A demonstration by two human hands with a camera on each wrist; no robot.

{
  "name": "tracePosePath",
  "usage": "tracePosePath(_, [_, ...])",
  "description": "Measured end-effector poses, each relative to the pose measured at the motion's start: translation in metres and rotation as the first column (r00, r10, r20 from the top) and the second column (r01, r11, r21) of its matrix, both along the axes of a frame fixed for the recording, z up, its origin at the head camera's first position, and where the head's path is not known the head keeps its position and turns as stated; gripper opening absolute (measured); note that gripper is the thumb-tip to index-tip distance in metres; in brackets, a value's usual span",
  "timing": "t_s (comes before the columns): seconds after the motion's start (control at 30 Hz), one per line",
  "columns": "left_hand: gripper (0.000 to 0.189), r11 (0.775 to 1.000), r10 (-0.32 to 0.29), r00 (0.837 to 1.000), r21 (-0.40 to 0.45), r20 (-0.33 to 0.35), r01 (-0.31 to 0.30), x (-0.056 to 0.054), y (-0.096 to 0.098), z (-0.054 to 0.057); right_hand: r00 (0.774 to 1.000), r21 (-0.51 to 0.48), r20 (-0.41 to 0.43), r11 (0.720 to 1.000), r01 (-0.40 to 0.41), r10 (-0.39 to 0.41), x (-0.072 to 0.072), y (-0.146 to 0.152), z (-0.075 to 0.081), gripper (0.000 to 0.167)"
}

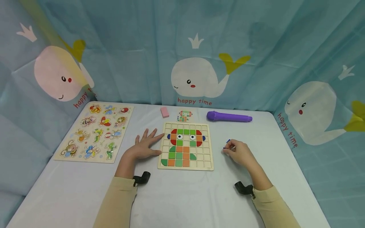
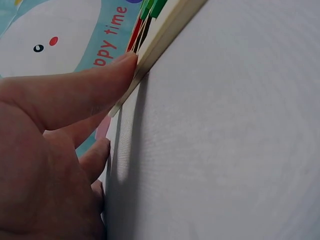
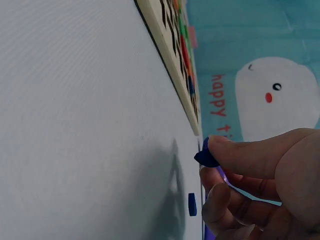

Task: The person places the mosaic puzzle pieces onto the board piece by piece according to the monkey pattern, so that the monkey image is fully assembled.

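A square wooden grid board (image 1: 201,160) lies mid-table, with green, orange, red and blue tiles set in it as a monkey-like figure. My left hand (image 1: 144,146) is spread at the board's left edge, thumb and index finger touching it. To the right of the board, my right hand (image 1: 239,153) pinches a small dark blue piece (image 3: 206,156) between thumb and fingertips. A second blue piece (image 3: 192,204) rests on the white table beneath that hand; in the head view it shows just beyond the fingertips.
At the left lies a wooden insect puzzle board (image 1: 98,134). Behind the grid board are a pink block (image 1: 164,112), a small picture card (image 1: 184,116) of the same figure and a purple toy microphone (image 1: 229,117). A whale-print curtain (image 1: 137,76) surrounds the table.
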State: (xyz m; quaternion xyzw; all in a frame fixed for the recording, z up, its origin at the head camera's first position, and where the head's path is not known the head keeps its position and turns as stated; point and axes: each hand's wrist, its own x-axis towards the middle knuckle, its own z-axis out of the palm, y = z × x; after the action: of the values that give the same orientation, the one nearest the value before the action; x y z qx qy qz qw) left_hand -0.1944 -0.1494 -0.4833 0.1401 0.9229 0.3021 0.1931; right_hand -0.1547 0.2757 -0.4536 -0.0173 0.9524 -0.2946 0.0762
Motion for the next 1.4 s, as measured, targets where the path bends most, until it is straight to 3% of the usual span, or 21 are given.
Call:
tracePosePath(0.5, [0.081, 1.000, 0.001, 1.000, 0.012, 0.007, -0.001, 0.001, -0.001, -0.001, 0.998, -0.023, -0.052, 1.000, -0.020, 0.019, -0.004, -0.030, 0.007, 0.014])
tracePosePath(0.73, [0.080, 1.000, -0.004, 1.000, 0.012, 0.001, 0.004, -0.001, -0.001, 0.001, 0.995, -0.080, -0.087, 0.995, -0.058, 0.051, -0.005, -0.051, 0.017, 0.012])
tracePosePath(1.07, [0.081, 1.000, 0.002, 1.000, 0.015, 0.008, -0.002, 0.000, 0.000, 0.001, 0.993, -0.127, -0.045, 0.985, -0.115, 0.110, -0.008, -0.085, 0.023, 0.011])
tracePosePath(1.4, [0.081, 1.000, 0.003, 1.000, 0.010, -0.001, -0.003, -0.002, -0.001, -0.002, 0.983, -0.154, -0.068, 0.971, -0.180, 0.172, -0.011, -0.119, 0.021, 0.008])
